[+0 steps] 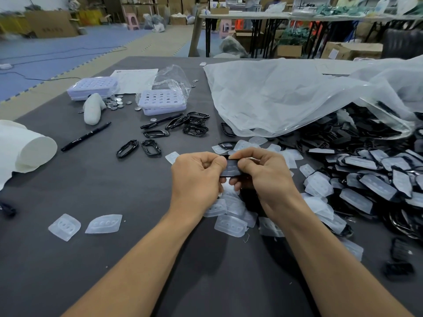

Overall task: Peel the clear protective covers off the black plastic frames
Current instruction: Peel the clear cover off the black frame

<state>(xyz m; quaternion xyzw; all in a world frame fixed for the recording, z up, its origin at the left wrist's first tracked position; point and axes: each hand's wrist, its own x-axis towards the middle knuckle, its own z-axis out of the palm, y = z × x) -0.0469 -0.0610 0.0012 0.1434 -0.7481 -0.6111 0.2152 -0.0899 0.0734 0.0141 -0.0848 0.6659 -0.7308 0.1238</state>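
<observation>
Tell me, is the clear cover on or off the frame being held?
On: the clear cover lies across the black frame pinched by the left hand and right hand. Whether an edge has lifted: cannot tell.

A covered black frame [231,168] is held above mid-desk. A heap of covered frames [377,186] fills the right edge, bare frames [196,130] lie toward the far edge, and peeled covers [104,223] scatter nearer the front.

A single wide head view looks forward and down from just behind the left hand [197,178] and right hand [266,177], close over them; the bench [109,259] stretches beyond both
</observation>
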